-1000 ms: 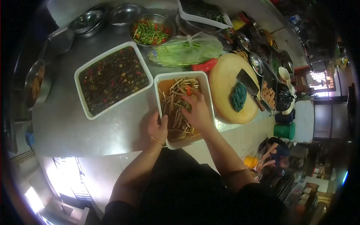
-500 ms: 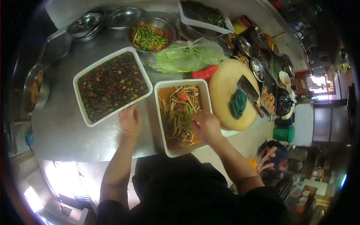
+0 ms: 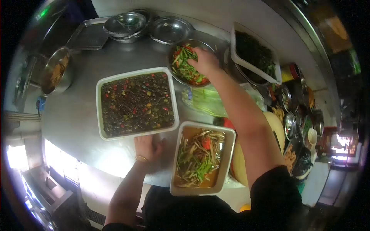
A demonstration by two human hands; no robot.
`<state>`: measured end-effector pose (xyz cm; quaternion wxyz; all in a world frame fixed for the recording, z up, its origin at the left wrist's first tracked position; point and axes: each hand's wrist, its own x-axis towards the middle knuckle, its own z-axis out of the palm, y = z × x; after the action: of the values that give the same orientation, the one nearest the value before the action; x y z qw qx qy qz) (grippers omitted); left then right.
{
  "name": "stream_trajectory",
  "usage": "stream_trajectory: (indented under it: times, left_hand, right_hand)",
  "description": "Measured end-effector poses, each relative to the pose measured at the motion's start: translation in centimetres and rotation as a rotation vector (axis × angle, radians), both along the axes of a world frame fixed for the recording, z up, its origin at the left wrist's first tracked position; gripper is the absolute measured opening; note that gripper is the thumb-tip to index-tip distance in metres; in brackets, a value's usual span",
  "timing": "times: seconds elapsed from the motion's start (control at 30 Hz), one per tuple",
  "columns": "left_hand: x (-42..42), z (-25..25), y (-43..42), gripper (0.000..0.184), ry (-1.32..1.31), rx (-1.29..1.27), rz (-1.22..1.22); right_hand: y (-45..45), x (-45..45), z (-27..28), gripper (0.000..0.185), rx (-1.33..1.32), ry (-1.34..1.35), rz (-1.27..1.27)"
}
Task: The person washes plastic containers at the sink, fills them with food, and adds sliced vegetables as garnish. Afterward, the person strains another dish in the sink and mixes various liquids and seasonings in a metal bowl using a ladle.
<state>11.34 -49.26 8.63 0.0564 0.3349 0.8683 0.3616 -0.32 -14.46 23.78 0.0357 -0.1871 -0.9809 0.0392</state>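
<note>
My right hand (image 3: 204, 61) reaches into a steel bowl (image 3: 211, 48) of cut green and red peppers (image 3: 185, 66), its fingers among the pieces; thumb and fingers look apart. My left hand (image 3: 146, 146) rests on the steel table at the near edge of a white tray (image 3: 98, 115) filled with dark food and red bits; its fingertips are partly hidden by the rim. Between my arms stands a second white tray (image 3: 227, 169), holding pale strips in brownish liquid, with green strips and a red piece on top.
Bagged green vegetables (image 3: 206, 102) and a round cutting board (image 3: 275, 125) lie under or beside my right arm. Behind are steel bowls (image 3: 169, 30), a flat tray (image 3: 90, 34) and a white bin of leafy greens (image 3: 254, 54). A pot (image 3: 58, 73) is at left.
My right hand has left the tray of strips and moved up into the pepper bowl. My left hand stays near the dark food's tray. The view has shifted, and more green strips show in the nearer tray.
</note>
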Motion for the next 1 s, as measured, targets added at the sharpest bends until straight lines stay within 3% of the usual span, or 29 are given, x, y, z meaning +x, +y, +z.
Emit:
stream_trajectory:
  times: [0.07,0.17,0.2,0.3,0.33,0.43,0.53,0.6,0.7,0.87,0.9,1.0]
  left_hand:
    - [-0.2,-0.1,0.1,0.051,0.052,0.036,0.017]
    - [-0.3,0.4,0.6,0.054,0.058,0.057,0.03]
    - [-0.4,0.6,0.5,0.055,0.069,0.067,0.023]
    - [-0.3,1.0,0.3,0.056,0.024,0.034,0.023]
    - [-0.2,1.1,0.4,0.056,-0.003,0.019,0.021]
    - [-0.4,0.4,0.0,0.055,0.01,0.025,-0.028]
    - [-0.6,1.0,0.5,0.052,0.093,0.091,-0.01]
    - [-0.7,0.8,0.4,0.05,0.085,0.083,-0.009]
    - [-0.3,-0.1,0.0,0.044,-0.09,-0.007,-0.044]
    - [-0.4,-0.4,0.0,0.048,0.129,0.113,-0.031]
    - [-0.4,-0.2,0.0,0.047,0.129,0.113,-0.034]
    - [-0.2,-0.5,-0.1,0.046,0.115,0.092,-0.052]
  right_hand:
    - [-0.7,-2.5,-0.6,0.074,0.062,-0.117,-0.065]
    - [-0.9,-4.9,-3.0,0.073,0.175,-0.291,0.011]
    - [-1.0,-4.9,-3.4,0.063,0.243,-0.23,0.029]
    - [0.1,-6.2,-2.8,0.051,0.071,-0.352,0.042]
    - [0.1,-5.8,-2.2,0.035,0.087,-0.258,0.073]
    - [1.2,-5.1,-0.1,0.028,-0.082,-0.064,-0.003]
    - [2.5,-3.4,0.4,0.028,-0.019,-0.068,0.004]
    - [2.8,-2.3,1.0,0.03,-0.191,0.006,-0.071]
    - [0.6,2.5,3.2,0.03,-0.323,0.125,-0.124]
    - [-6.6,17.0,5.9,0.024,-0.418,0.178,0.048]
    - [-8.6,20.1,5.5,0.024,-0.483,0.141,0.037]
    - [-13.4,27.3,1.7,0.022,-0.31,0.05,-0.058]
